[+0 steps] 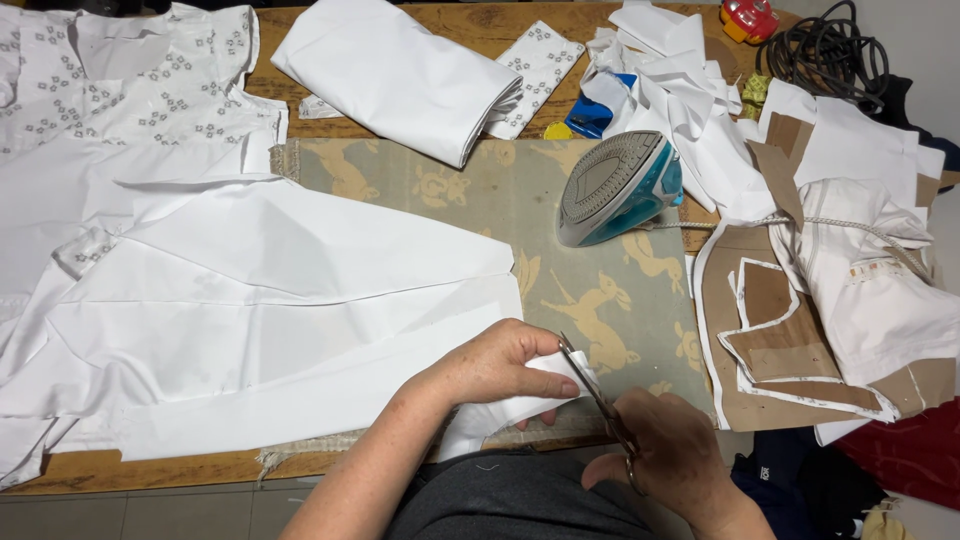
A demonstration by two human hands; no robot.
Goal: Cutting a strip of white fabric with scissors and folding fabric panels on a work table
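Seen from above, two bare hands work at the near edge of a wooden table. One left hand is closed on a folded strip of white cloth, thumb on top and fingers curled under it, at the end of a large white fabric piece spread across the left half of the table. One right hand is wrapped around the handles of a single pair of scissors, whose blades point up and away and meet the strip just beside the left thumb; how far the blades are parted cannot be made out.

One grey and turquoise iron stands on its heel on a grey-green pressing mat printed with tan animal shapes. Only the mat's bare stretch between the iron and the hands lies uncovered. One folded white bundle lies at the far edge, with one small patterned white piece beside it. A white garment with a small floral print fills the far left corner. To the right, a stack of brown paper pattern pieces edged in white overhangs the table's right side, touching a heap of white garments. Loose white scraps pile up behind the iron. One coil of black cable and one red and yellow object sit at the far right corner. The near edge shows bare wood only at lower left.
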